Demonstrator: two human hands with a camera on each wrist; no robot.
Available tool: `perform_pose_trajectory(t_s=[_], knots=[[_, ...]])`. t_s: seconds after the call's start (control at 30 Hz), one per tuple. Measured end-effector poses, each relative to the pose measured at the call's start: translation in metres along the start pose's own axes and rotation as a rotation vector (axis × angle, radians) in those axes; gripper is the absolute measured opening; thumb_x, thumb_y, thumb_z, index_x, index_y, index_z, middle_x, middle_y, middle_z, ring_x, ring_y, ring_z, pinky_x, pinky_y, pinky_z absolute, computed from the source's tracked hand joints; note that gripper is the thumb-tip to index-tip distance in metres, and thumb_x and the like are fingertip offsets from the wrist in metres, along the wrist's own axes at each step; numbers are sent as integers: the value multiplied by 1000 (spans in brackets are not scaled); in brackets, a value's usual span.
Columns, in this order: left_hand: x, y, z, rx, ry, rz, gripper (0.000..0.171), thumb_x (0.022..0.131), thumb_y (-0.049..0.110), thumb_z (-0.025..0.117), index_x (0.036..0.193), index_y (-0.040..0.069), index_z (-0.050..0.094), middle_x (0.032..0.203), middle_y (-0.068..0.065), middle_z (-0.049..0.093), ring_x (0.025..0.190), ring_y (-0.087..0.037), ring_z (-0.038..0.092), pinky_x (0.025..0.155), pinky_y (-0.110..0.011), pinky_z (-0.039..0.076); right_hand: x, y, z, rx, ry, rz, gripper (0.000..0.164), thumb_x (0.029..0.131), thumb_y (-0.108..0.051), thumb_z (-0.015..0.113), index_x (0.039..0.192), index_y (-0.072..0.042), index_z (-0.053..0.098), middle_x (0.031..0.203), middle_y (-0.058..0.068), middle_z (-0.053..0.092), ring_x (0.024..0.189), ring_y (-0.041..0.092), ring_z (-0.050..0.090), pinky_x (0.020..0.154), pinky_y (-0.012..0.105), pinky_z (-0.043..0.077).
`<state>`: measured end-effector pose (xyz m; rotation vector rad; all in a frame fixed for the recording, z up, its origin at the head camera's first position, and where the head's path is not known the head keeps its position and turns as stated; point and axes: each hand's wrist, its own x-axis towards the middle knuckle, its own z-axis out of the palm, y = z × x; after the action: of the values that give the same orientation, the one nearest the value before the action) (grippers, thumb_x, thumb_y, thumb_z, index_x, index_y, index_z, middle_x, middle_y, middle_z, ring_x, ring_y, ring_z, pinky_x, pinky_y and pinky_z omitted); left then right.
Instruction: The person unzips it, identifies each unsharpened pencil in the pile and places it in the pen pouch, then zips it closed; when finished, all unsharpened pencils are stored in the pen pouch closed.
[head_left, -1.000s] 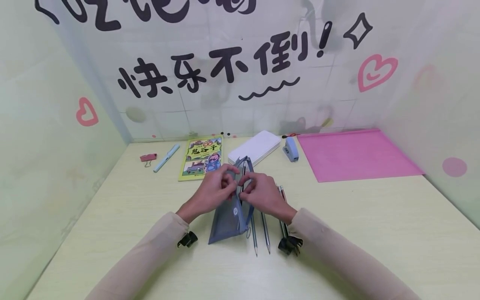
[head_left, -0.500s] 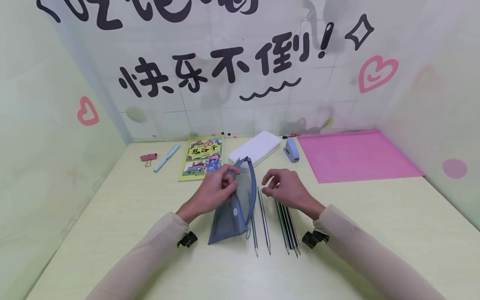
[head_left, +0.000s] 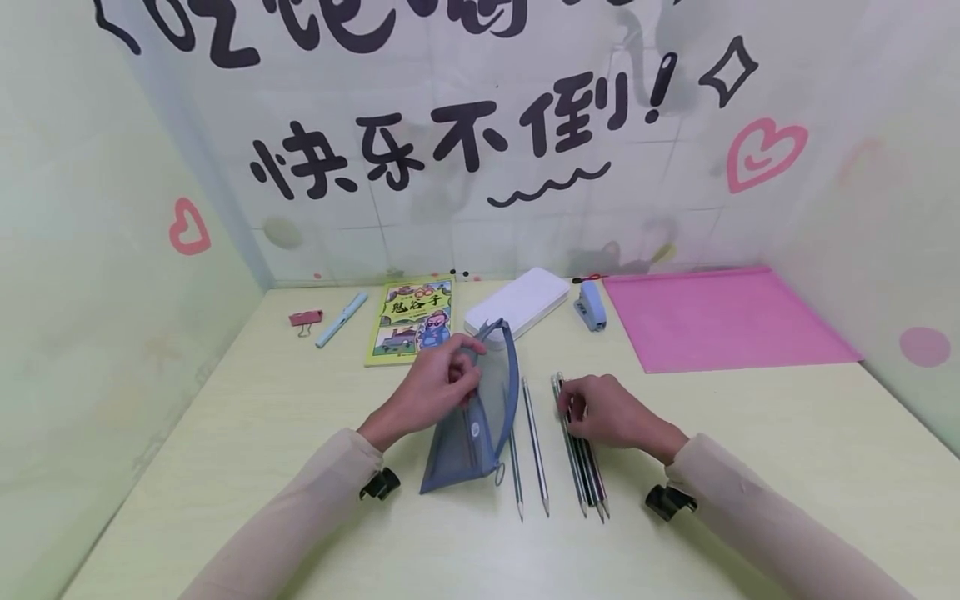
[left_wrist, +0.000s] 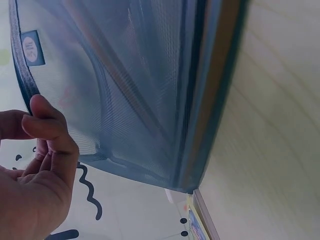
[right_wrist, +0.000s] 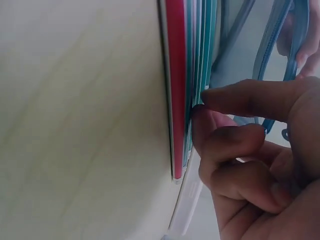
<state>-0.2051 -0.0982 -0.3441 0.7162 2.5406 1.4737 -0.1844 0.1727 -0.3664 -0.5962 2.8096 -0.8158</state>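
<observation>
Blue mesh pencil case (head_left: 457, 454) pinched by its rim in your left hand (head_left: 435, 387), you have your right hand (head_left: 607, 412) at the nearer pencil bundle (head_left: 583, 471), lying tips toward you right of the case on the table (head_left: 262, 400), whether gripped unclear.

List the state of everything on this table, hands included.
Left hand, pinching the pencil case's rim
Right hand, at the bunched pencils, grip unclear
Pencil case, unzipped, mouth parted
Two loose pencils, lying flat
Bunched pencils, lying close together
Book, closed, flat
White box, closed, flat
Stapler, untouched
Blue pen, lying flat
Binder clip, clipped to nothing
Pink sheet, spread flat
Red-and-black item, too small to tell
</observation>
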Motion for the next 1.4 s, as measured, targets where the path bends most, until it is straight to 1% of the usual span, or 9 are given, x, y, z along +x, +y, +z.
perform_pose_trajectory(t_s=[0.17,0.43,0.5,0.63,0.73,0.87,1.03,1.13,1.4], knots=[[2,0,1,4,-4,6,27,99,8,55,126,6,55,75,-5,62,63,-15,60,59,-24,53,1,-3,4,-57,4,4,14,79,3,70,85,-10,67,71,0,61,65,11,51,58,24,44],[2,0,2,9,-8,4,27,99,8,54,126,6,55,74,-4,62,61,-15,59,57,-24,51,2,-14,11,-164,6,47,12,80,-3,73,87,-10,65,67,0,57,57,13,50,50,25,41],[2,0,2,10,-9,5,27,99,8,54,127,6,54,73,-4,62,61,-15,59,58,-24,51,2,-17,12,-169,14,63,13,78,-1,72,87,-9,66,68,3,56,56,14,49,48,25,40],[3,2,1,9,-7,14,28,99,8,54,127,6,54,73,-4,61,62,-16,60,59,-25,53,0,-22,12,-149,36,84,20,73,5,67,88,-7,70,81,8,61,55,15,45,46,24,37],[4,2,1,10,-5,13,28,99,9,54,127,6,54,73,-4,61,62,-16,60,59,-25,52,1,-23,11,-120,39,92,25,70,7,64,90,-6,72,84,10,63,53,13,41,46,23,34],[3,1,1,6,-3,-1,28,99,9,54,127,7,54,74,-4,61,62,-16,60,59,-25,52,4,-22,9,-64,40,105,24,70,5,65,89,-7,73,73,6,60,50,11,38,46,23,33],[2,1,3,5,-7,5,28,99,8,54,127,5,55,74,-4,62,61,-14,60,58,-25,52,11,-19,3,66,70,122,21,75,-2,70,95,-7,74,67,1,67,53,10,52,49,25,41],[1,2,4,4,-8,9,28,99,8,54,127,5,55,74,-5,62,60,-14,60,57,-25,52,17,-24,-3,173,109,138,23,78,-7,73,101,-7,74,68,5,71,57,12,58,51,27,43],[2,0,7,-9,-26,-12,28,100,7,55,128,6,54,75,-6,62,61,-13,59,59,-25,53,33,-50,-7,364,261,169,28,82,-11,70,110,-11,72,76,7,74,59,15,58,52,27,40]])
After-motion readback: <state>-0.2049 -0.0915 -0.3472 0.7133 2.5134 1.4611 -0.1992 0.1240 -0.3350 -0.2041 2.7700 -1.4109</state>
